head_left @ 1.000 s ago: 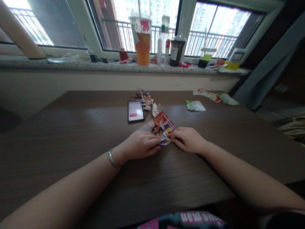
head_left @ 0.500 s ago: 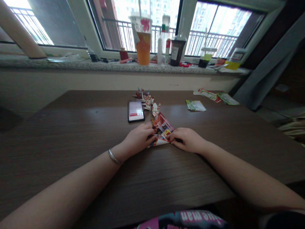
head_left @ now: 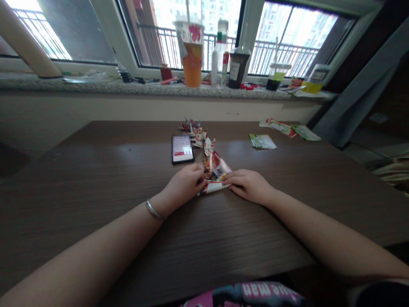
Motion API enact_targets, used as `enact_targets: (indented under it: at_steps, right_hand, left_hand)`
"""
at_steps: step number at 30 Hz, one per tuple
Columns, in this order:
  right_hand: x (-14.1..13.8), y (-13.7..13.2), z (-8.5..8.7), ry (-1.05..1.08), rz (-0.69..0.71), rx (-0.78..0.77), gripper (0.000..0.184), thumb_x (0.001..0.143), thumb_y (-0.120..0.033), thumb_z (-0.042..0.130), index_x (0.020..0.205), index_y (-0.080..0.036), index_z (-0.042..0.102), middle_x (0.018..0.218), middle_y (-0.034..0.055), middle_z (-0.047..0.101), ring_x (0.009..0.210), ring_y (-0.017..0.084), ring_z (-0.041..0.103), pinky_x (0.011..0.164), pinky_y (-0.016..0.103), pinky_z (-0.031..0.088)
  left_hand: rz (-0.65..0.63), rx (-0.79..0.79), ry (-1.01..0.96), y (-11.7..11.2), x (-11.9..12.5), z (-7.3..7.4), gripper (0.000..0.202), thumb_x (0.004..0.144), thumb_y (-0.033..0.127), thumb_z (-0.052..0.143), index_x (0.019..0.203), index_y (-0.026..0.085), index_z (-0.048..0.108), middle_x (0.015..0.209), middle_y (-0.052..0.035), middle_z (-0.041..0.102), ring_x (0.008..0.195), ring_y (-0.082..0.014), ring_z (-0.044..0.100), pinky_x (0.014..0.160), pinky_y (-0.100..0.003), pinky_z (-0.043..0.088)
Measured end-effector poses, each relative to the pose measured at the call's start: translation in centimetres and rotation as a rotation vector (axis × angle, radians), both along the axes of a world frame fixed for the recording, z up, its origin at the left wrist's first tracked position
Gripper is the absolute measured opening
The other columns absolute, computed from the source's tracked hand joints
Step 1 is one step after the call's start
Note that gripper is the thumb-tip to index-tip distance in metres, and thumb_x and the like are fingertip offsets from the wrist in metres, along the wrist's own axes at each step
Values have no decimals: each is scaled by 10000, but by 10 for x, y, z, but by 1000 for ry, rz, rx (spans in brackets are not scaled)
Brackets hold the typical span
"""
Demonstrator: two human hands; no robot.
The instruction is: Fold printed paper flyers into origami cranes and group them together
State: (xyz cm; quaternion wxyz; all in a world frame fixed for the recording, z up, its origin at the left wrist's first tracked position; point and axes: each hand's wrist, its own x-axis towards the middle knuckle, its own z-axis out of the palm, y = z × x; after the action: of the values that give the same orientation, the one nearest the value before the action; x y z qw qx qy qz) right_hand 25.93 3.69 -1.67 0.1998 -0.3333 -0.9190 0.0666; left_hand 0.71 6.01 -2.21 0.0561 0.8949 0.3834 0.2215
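Note:
A colourful printed sheet of paper [head_left: 217, 165] lies on the table between my hands, its near edge folded over into a white strip. My left hand [head_left: 188, 181] is closed on the left end of that fold, fingers curled and partly hidden. From the other side my right hand [head_left: 249, 184] grips the right end, fingertips on top and thumb at the near edge. Just beyond the sheet is a cluster of folded paper pieces [head_left: 198, 134] with pointed tips. A phone [head_left: 182, 150] with a lit screen lies left of them.
Green-and-white paper packets [head_left: 262, 141] and more printed strips [head_left: 281, 128] lie at the back right of the brown table [head_left: 96, 179]. On the stone windowsill [head_left: 143, 87] stand a tall cup of orange drink [head_left: 192, 64], a clear bottle [head_left: 220, 55] and a dark cup [head_left: 238, 68].
The near edge of the sheet is folded further over and shows a wider white strip. My right hand has shifted slightly left and away from me; my left hand has barely moved.

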Motion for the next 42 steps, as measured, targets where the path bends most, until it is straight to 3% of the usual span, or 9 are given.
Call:
enact_targets:
  at_steps: [12,29,33,38,42]
  right_hand:
    - [-1,1,-3,-90,-33,133,238,905,-219,536,1069,-252,706,1079,48,684,944,186,589,828,324,490]
    - [-1,2,-5,-123,-77,122,260,925,-272,526,1113,-296,704,992,62,664,885,187,552,768,314,462]
    - [0,2,-6,-150,-85,130,272,937,-291,500,1123,-305,699,999,59,658,889,192,548,759,316,458]
    - [1,3,-7,-156,-79,143,274,937,-292,500,1127,-309,696,988,59,653,880,192,540,750,312,450]
    - [1,3,-7,-157,-80,136,269,934,-293,507,1120,-310,701,979,59,647,869,189,539,754,311,447]
  left_hand:
    - [33,10,-27,5,1,-5,166,831,177,606,688,164,523,822,-31,522,741,-154,523,707,-291,470]
    - [28,-22,-41,4,1,-4,102,841,178,589,745,154,564,841,-35,543,744,-154,537,703,-297,471]
    - [-9,-69,-103,8,-3,-7,22,809,143,610,804,164,616,895,-41,569,813,-163,566,753,-311,491]
    - [-160,-65,-86,12,-6,-8,211,833,80,535,892,204,694,947,-42,599,877,-156,577,796,-299,493]
    - [-232,-8,28,7,-4,0,312,801,10,488,882,206,718,953,-51,646,918,-176,590,844,-317,490]
